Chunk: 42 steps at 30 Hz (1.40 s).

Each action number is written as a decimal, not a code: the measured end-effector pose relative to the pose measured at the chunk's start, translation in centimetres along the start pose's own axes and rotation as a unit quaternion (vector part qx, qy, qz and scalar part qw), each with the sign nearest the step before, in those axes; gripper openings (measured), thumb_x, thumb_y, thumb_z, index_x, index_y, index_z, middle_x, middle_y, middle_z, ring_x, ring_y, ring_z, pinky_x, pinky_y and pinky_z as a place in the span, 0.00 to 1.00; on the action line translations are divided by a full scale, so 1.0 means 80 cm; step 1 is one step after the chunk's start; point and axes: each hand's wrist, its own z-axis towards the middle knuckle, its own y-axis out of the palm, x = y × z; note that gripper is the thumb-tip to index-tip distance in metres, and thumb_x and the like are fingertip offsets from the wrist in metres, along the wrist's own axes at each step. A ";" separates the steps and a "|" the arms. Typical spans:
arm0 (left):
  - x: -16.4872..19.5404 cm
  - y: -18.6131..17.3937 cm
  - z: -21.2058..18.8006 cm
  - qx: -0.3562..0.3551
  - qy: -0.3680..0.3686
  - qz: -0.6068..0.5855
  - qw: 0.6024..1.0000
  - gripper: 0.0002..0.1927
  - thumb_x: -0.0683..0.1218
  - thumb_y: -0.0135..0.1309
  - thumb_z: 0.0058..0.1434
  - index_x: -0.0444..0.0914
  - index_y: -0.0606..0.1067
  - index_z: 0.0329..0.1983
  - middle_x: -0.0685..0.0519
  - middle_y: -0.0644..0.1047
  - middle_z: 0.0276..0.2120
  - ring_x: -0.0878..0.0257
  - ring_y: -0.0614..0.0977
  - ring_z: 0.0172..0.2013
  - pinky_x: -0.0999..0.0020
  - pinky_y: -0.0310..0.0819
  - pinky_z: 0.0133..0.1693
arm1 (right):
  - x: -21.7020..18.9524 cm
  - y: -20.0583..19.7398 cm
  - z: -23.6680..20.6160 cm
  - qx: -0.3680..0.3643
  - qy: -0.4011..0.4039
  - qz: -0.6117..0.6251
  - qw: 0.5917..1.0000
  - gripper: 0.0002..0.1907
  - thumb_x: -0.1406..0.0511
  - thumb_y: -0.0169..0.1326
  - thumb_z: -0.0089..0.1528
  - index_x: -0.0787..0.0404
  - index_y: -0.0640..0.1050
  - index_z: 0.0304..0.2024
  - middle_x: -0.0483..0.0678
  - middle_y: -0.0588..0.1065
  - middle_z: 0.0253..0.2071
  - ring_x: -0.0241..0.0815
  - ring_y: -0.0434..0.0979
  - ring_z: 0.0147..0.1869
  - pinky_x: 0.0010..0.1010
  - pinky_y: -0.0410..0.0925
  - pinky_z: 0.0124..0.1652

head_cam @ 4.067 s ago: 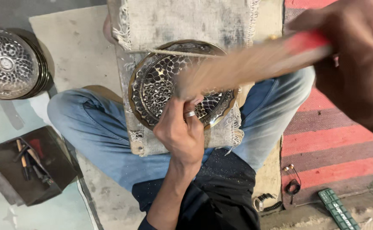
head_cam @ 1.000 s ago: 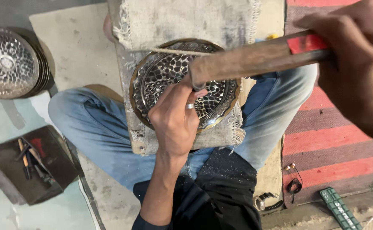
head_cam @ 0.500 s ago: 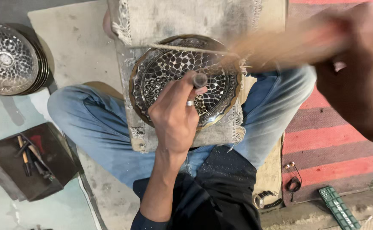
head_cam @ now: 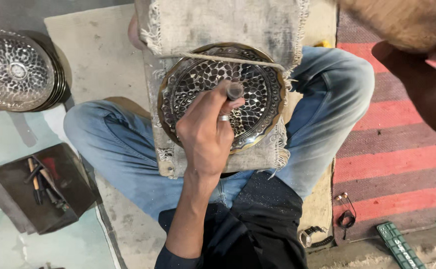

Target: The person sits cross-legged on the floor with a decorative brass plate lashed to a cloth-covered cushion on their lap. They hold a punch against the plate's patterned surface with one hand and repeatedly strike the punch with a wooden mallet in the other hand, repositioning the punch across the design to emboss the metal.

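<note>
The left hand [head_cam: 205, 132] is closed around a short metal punch [head_cam: 234, 90], its grip wrapped tight with a ring on one finger, and the flat struck end of the tool pokes up just past the knuckles. The tip is hidden under the hand, but it stands on the round engraved metal plate [head_cam: 258, 74], which lies on a frayed burlap-covered block [head_cam: 218, 22] across the person's lap, tied down by a cord [head_cam: 228, 60] running over its upper part.

What has changed is the hammer [head_cam: 402, 20] — a second ago its wooden handle lay low across the plate, head near the punch, and half a second ago it was a rising blur. Now it is up at the top right corner, close to the camera and smeared, with the right hand [head_cam: 427, 84] dark and large beneath it. That hand's grip on the handle lies mostly out of frame, so I cannot tell how it closes. The punch hand has barely shifted on the plate between these moments — the work reads as repeated blows on one spot of the pattern, this being the top of a swing.

On the floor to the left sits a stack of finished plates [head_cam: 16, 69] and a dark tray of tools [head_cam: 43, 187].
</note>
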 end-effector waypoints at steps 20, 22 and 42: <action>0.041 0.008 -0.011 0.083 -0.108 -0.094 0.986 0.15 0.31 0.53 0.69 0.31 0.70 0.58 0.49 0.83 0.41 0.63 0.87 0.45 0.74 0.86 0.41 | -0.011 -0.026 -0.006 -0.043 -0.032 0.081 0.995 0.10 0.65 0.58 0.75 0.65 0.74 0.51 0.50 0.75 0.40 0.42 0.76 0.43 0.32 0.68 0.45; 0.036 0.013 -0.009 0.068 -0.104 -0.056 0.991 0.12 0.31 0.55 0.69 0.31 0.72 0.55 0.48 0.83 0.42 0.62 0.88 0.45 0.72 0.87 0.44 | -0.002 -0.026 -0.006 -0.056 -0.031 0.093 0.994 0.10 0.66 0.57 0.74 0.66 0.73 0.52 0.51 0.74 0.40 0.42 0.76 0.43 0.33 0.68 0.45; 0.029 0.020 -0.026 0.054 -0.046 0.016 0.997 0.26 0.24 0.45 0.55 0.30 0.73 0.57 0.44 0.81 0.46 0.57 0.88 0.46 0.69 0.88 0.48 | -0.074 -0.042 0.014 0.041 -0.274 0.009 0.961 0.12 0.79 0.54 0.73 0.70 0.72 0.58 0.57 0.75 0.48 0.48 0.78 0.51 0.33 0.72 0.50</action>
